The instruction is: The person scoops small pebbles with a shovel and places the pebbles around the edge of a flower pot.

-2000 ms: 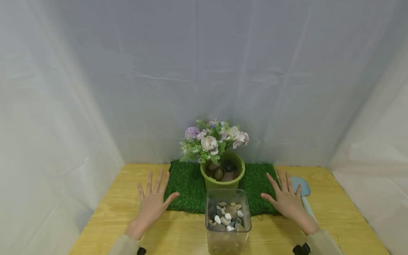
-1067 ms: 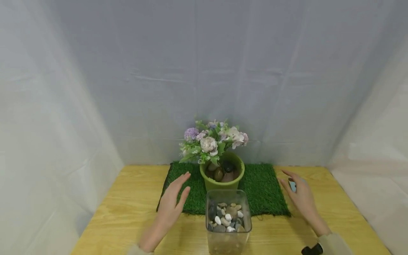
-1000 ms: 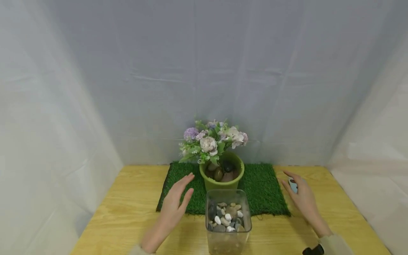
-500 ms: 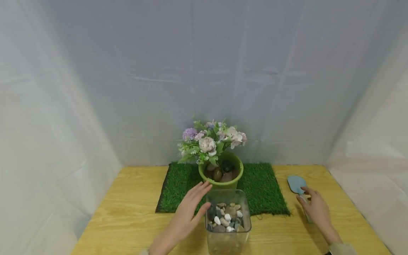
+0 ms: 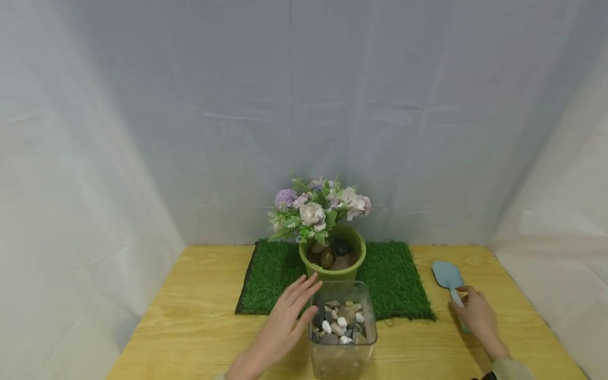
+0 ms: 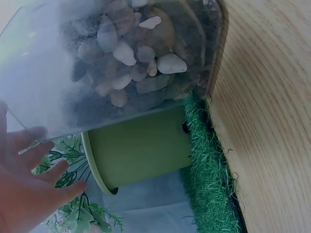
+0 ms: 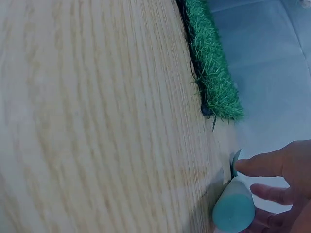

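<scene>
A clear square container [image 5: 343,364] filled with mixed pebbles [image 5: 338,330] stands at the front middle. My left hand [image 5: 282,322] is at its left side, fingers loosely extended; in the left wrist view the fingertips lie right at the container's rim. On the right, a small hand trowel [image 5: 447,274] with a pale blue blade lies on the table. My right hand [image 5: 477,314] grips its light handle near the blade, thumb on one side and fingers on the other. The right wrist view shows the handle's rounded teal end [image 7: 234,213] beside the fingers.
Behind the container, a green flowerpot [image 5: 332,275] holding larger stones and artificial flowers [image 5: 318,208] stands on a mat of artificial grass [image 5: 394,279]. All of it rests on a wooden table [image 5: 190,301]. Pale cloth [image 5: 304,105] hangs at the back and sides.
Both hands were spread flat over the table. The left has come inward to the container's rim, and the right has moved to the trowel, its thumb and fingers closing on the handle.
</scene>
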{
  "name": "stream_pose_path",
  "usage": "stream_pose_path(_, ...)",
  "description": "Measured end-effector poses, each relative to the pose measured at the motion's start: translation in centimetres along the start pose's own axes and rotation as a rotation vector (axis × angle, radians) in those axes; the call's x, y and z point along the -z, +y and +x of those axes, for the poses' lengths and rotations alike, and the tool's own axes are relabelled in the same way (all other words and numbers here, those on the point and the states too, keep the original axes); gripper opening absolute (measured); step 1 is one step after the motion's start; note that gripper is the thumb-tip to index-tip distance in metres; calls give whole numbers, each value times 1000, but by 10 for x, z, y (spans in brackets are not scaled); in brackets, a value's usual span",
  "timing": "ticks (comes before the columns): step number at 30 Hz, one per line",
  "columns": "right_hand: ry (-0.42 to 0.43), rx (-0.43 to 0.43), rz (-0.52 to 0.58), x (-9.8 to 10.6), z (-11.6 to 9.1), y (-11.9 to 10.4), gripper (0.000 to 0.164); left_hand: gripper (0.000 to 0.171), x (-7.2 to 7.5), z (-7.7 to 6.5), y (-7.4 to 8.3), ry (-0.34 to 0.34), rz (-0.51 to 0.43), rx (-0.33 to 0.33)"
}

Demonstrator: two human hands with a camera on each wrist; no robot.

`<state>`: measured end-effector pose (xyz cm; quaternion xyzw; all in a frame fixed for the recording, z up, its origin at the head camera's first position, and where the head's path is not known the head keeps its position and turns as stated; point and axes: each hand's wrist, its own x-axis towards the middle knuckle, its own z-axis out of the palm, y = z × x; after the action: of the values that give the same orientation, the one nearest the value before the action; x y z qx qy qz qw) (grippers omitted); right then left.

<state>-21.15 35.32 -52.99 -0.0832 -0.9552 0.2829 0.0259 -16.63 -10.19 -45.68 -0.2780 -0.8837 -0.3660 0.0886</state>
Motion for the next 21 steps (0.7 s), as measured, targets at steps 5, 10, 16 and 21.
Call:
stream_pose_path(5,-52,-35,-3,1,-3,3,49,48,-1,-2,-1,10,33,-14)
stream_pose_path(10,-106,-77,-4,4,-3,3,43,49,1,-5,1,4,84,-28)
stream_pose_path(16,-139,-77,-28,10,-2,4,50,54,3,-8,3,-28,109,-14)
stream_pose_path(21,-122,-63,-57,12,-6,3,47,56,3,-10,3,-35,120,-11)
